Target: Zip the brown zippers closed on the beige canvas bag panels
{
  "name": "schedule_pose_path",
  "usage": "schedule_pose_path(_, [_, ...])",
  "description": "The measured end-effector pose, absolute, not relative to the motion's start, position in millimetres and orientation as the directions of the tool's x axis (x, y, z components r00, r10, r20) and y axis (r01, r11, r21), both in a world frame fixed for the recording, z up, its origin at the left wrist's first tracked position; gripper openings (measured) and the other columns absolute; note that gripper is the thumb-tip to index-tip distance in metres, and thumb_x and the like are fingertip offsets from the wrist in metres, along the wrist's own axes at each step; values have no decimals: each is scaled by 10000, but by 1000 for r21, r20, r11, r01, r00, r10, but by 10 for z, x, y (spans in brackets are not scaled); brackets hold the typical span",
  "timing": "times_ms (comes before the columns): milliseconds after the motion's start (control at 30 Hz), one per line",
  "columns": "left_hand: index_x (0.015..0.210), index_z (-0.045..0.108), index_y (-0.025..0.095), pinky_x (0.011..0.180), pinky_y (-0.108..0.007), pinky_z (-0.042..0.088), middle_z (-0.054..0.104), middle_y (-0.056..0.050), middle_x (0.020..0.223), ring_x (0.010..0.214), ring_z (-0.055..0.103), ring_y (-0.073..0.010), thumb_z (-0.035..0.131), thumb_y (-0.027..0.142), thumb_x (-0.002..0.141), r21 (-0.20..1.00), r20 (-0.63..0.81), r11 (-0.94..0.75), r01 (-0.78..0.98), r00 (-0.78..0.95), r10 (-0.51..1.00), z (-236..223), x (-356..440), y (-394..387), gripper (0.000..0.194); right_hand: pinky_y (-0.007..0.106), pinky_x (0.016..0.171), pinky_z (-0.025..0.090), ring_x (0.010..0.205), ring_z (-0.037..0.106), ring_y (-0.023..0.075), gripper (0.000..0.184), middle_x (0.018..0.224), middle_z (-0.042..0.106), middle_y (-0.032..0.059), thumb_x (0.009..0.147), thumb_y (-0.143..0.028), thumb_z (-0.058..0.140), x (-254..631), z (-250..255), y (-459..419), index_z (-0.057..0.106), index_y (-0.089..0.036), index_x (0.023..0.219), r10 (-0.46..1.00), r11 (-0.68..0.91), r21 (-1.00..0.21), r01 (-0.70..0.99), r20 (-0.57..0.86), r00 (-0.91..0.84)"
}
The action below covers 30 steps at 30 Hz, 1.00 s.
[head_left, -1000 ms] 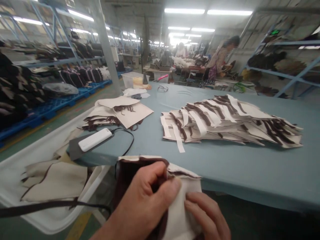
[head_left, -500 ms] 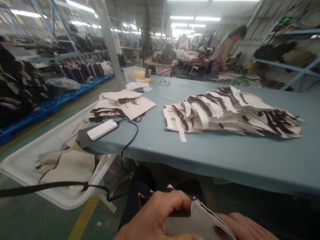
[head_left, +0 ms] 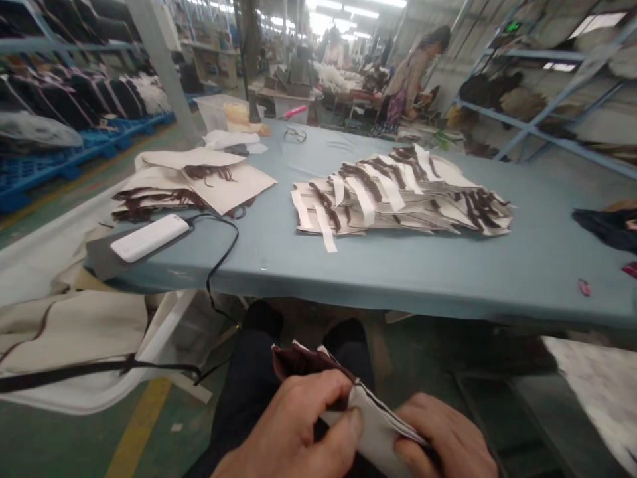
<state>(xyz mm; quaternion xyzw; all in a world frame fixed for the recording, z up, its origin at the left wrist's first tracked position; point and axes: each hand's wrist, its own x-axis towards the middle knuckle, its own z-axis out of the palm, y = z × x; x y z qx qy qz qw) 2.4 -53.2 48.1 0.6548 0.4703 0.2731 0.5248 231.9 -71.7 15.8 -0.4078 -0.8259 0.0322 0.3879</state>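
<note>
Head view: cream fabric piece, likely light, soft
Left hand: pinching left part
Right hand: pinching right end
Layered edge: probably best hold

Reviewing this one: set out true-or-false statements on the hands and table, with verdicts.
1. The left hand and right hand grip one fabric piece. True.
2. Another person is visible beyond the table. True.
3. The fabric piece rests on the table. False: the hands hold it off the table.
4. The white device lies on a grey sheet. True.
5. The white bin holds every fabric pile. False: a pile with pale strips lies on the table.
</note>
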Motion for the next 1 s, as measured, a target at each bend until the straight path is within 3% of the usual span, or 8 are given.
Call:
schedule_pose_path(200, [910,772,268,794,-223,560,795,-2,906,918,742,-201,573,329,936,933,-97,-23,359,313,945,381,-38,-520,209,223,520,471,521,623,104,129,661,661,-34,1080,-296,559,2087,163,-720,599,-225,979,770,581,-467,667,582,-263])
schedule_pose_path(367, [824,754,237,710,-214,550,766,6,815,775,727,-169,557,278,929,941,22,-112,320,272,962,424,-64,-376,227,208,543,458,553,627,87,204,684,667,-43,1088,-334,572,1968,284,-590,597,-225,917,789,538,-510,671,586,-187])
schedule_pose_path(533, [848,763,239,762,-211,534,776,17,856,816,721,-162,583,228,914,913,123,-191,361,203,971,562,-96,-250,192,203,564,433,603,593,82,159,733,659,-42,1030,-285,657,1839,472,-359,618,-214,893,783,565,-576,591,600,-164])
schedule_pose_path(633, [865,750,232,699,-210,512,749,23,819,751,691,-147,555,220,926,924,94,-173,342,234,968,622,-108,-190,204,206,566,413,608,552,81,191,720,620,-51,962,-267,713,1743,569,-248,615,-209,808,889,447,-761,469,436,-139])
schedule_pose_path(767, [878,731,215,689,-220,495,743,13,829,735,661,-145,559,218,927,938,24,-104,330,239,971,601,-115,-116,179,232,577,403,612,513,99,229,688,574,-47,901,-320,715,1683,590,-94,597,-202,745,983,81,-951,297,27,-182])
schedule_pose_path(867, [877,728,211,720,-228,498,750,7,859,763,665,-149,578,238,936,940,-20,-71,334,260,965,515,-136,-83,163,239,552,358,598,453,101,367,671,534,-47,876,-494,745,1704,499,14,570,-201,742,941,-130,-982,139,-167,-295])
schedule_pose_path(1000, [850,725,214,685,-222,489,727,16,807,738,646,-147,573,277,959,960,-37,-60,272,338,940,409,-180,-44,198,227,524,291,592,372,88,544,672,473,-63,812,-695,780,1764,332,60,552,-203,771,874,-290,-957,-21,-256,-413])
